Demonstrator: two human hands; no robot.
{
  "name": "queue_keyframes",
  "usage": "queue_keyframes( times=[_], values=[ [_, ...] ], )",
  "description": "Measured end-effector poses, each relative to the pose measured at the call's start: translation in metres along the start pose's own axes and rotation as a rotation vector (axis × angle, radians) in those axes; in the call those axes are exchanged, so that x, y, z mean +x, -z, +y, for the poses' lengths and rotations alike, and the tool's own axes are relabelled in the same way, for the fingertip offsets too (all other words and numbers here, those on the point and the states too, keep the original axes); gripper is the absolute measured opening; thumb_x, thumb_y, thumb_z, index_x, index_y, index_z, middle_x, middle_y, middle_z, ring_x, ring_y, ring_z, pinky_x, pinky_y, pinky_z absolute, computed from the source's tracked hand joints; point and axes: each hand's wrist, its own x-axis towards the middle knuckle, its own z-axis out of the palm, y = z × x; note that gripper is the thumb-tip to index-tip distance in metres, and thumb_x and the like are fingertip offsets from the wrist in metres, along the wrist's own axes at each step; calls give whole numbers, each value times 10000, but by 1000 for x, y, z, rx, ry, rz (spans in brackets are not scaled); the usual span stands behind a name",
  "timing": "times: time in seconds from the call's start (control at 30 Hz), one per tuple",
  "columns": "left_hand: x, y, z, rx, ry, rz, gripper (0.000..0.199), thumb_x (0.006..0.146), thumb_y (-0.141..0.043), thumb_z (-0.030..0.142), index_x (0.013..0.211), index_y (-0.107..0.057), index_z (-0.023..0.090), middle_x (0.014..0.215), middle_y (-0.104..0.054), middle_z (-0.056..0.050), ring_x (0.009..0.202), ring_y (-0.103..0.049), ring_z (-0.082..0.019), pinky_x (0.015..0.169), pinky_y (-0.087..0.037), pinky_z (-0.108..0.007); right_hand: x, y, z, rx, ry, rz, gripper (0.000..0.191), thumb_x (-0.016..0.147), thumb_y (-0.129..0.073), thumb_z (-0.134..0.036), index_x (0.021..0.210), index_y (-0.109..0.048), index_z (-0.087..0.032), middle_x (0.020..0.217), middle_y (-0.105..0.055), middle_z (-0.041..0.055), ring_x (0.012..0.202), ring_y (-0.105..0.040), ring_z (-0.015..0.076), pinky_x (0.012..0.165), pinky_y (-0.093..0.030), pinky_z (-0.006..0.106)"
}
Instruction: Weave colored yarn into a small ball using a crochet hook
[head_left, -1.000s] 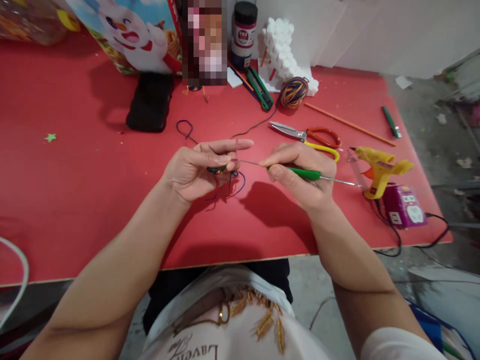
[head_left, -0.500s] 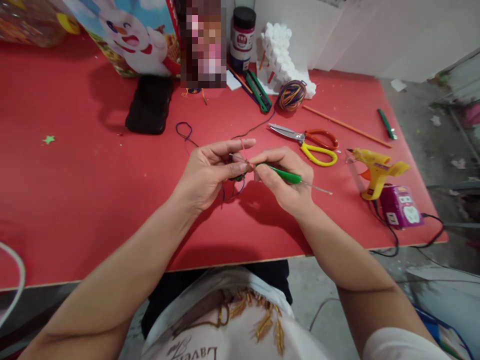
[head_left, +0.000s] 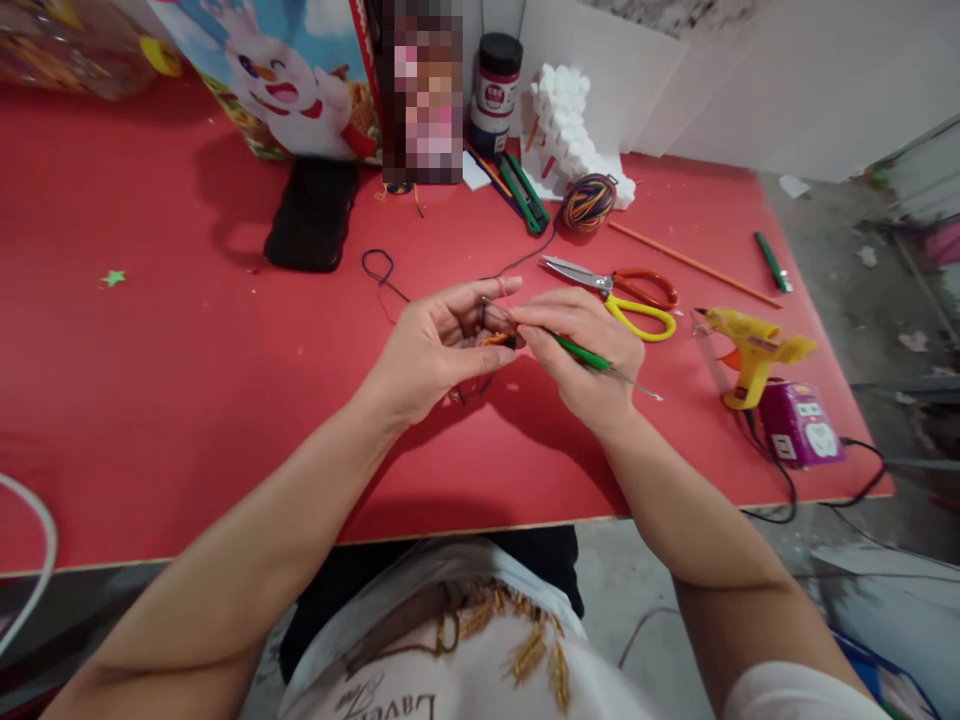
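Right hand (head_left: 592,350) pinches one slim green-handled metal hook (head_left: 586,354); left hand (head_left: 427,350) pinches one small dark-and-orange yarn piece (head_left: 511,342), both above the red tabletop (head_left: 187,400). White panels (head_left: 697,110) behind, grey floor (head_left: 832,255) right. One multicoloured yarn ball (head_left: 589,203), one pair of red-and-yellow-handled steel scissors (head_left: 600,285). Versus half a second ago: left hand's thumb lower, piece's orange part now showing.

Scissors (head_left: 602,283) lie beyond the fingers (head_left: 556,317) and rightward on the surface (head_left: 187,400); farther right, a glue gun (head_left: 752,347) and purple box (head_left: 802,425). Leftward: phone (head_left: 311,215), star (head_left: 113,278). Well beyond: cutter (head_left: 525,195), jar (head_left: 495,95).
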Motion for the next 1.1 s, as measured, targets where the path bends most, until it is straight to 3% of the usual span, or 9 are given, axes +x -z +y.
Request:
queue_keyframes(
  times=[0.07, 0.2, 0.43, 0.7, 0.83, 1.1],
  values=[
    [0, 0, -1, -27, 8, -5, 643, 578, -981, 16, 1166, -872, 252, 988, -813, -28, 909, -748, -149, 792, -629, -230, 0, 0, -1, -10, -11, 29, 220, 1021, -724, -196, 1157, -853, -312, 1052, -863, 22, 989, -799, 198, 923, -669, 380],
    [1, -2, 0, -87, 37, 41, 603, 573, -994, 43, 1129, -880, 245, 903, -798, -10, 856, -737, -123, 753, -607, -190, -1, 0, -3, 2, -43, 61, 208, 1014, -725, -182, 1133, -848, -299, 1051, -857, 20, 973, -787, 191, 906, -662, 381],
    [0, -3, 4, -114, 102, 105, 466, 683, -972, 145, 1135, -883, 215, 864, -820, -29, 757, -748, -92, 721, -590, -157, -2, 3, -3, -34, -75, 71, 171, 1021, -710, -219, 1103, -844, -285, 1018, -848, 32, 969, -775, 202, 902, -658, 400],
    [-3, -2, 3, 110, -22, 151, 561, 727, -908, 99, 1271, -829, 210, 850, -784, -10, 738, -726, -120, 697, -591, -228, -2, 3, -2, 125, -172, 20, 152, 992, -763, -234, 1121, -839, -259, 951, -848, 35, 865, -776, 173, 814, -650, 348],
    [-3, -5, 8, 189, -40, 165, 555, 734, -887, 99, 1278, -816, 182, 783, -737, 4, 715, -692, -112, 686, -562, -227, -2, 5, -4, 210, -282, 2, 105, 956, -815, -306, 1002, -825, -212, 880, -845, 35, 710, -757, 145, 687, -631, 291],
    [-3, -4, 9, 246, -86, 203, 619, 741, -861, 97, 1350, -776, 171, 821, -724, 8, 761, -687, -105, 732, -560, -235, -4, 10, -7, 90, -236, -18, 60, 974, -783, -285, 958, -807, -233, 846, -813, 6, 734, -731, 144, 701, -579, 297]
  ],
)
